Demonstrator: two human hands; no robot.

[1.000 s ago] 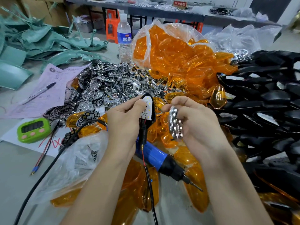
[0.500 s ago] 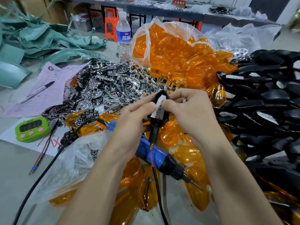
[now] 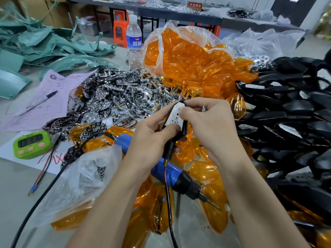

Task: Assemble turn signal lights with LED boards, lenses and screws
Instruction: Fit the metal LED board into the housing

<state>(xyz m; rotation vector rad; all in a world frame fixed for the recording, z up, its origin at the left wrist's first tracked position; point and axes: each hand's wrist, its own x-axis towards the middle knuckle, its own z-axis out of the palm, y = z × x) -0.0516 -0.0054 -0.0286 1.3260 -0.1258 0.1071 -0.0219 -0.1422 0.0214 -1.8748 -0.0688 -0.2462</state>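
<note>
My left hand [image 3: 148,138] grips a black turn signal housing [image 3: 184,130] with a white LED board [image 3: 174,117] seated in it, thumb on the board's lower end. My right hand [image 3: 211,127] pinches the housing's upper tip, its thumb pressing on the board. A chrome glint shows among its curled fingers. A red and black wire [image 3: 168,203] hangs from the housing's stem. Under my hands a blue electric screwdriver [image 3: 168,171] lies on loose orange lenses [image 3: 202,170].
A bag of orange lenses [image 3: 188,56] stands behind. A heap of chrome reflectors [image 3: 116,93] lies to the left and piled black housings [image 3: 286,113] to the right. A clear screw bag [image 3: 89,172], green timer [image 3: 31,144], paper with pen [image 3: 41,101] and water bottle [image 3: 134,42] are on the left.
My right hand, which held a chrome reflector apart from the housing, has come over to the housing and its thumb now presses the LED board. Both hands shifted right.
</note>
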